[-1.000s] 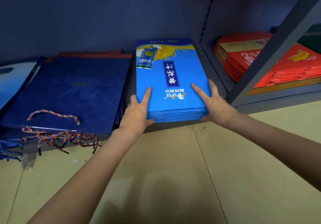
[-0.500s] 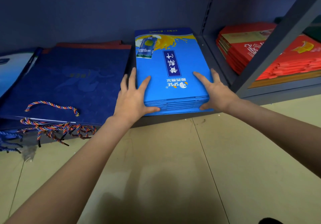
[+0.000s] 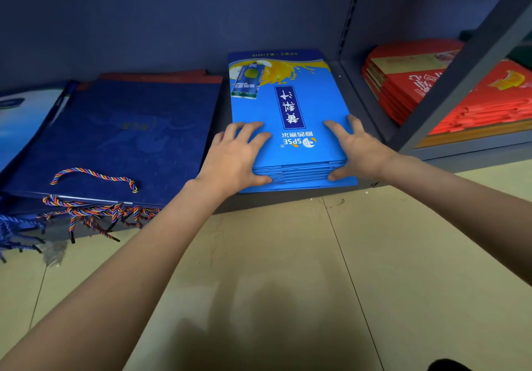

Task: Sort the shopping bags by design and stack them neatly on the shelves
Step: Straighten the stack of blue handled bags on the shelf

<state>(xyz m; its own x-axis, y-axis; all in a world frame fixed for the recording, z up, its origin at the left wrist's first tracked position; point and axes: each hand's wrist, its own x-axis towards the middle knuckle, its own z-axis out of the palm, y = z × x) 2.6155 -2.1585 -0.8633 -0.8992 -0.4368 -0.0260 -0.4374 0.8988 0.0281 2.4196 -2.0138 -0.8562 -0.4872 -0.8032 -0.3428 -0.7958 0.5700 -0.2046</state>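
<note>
A stack of bright blue flat shopping bags [image 3: 288, 106] with a juice print lies on the bottom shelf [image 3: 290, 198], its front edge at the shelf's lip. My left hand [image 3: 236, 157] lies on the stack's near left corner, fingers flat on top and thumb against the front edges. At the near right corner my right hand [image 3: 357, 152] rests the same way. To the left of this stack lies a pile of navy bags [image 3: 123, 134] with multicoloured rope handles [image 3: 92, 178].
A grey shelf upright [image 3: 460, 74] slants across the right, and behind it red bags [image 3: 408, 88] are stacked in the neighbouring bay. A white and blue bag [image 3: 20, 117] lies at the far left. Beige floor tiles [image 3: 288, 270] fill the foreground.
Both hands slid further onto the bright blue stack, fingers spreading flatter on top. The stack has shifted slightly deeper into the shelf.
</note>
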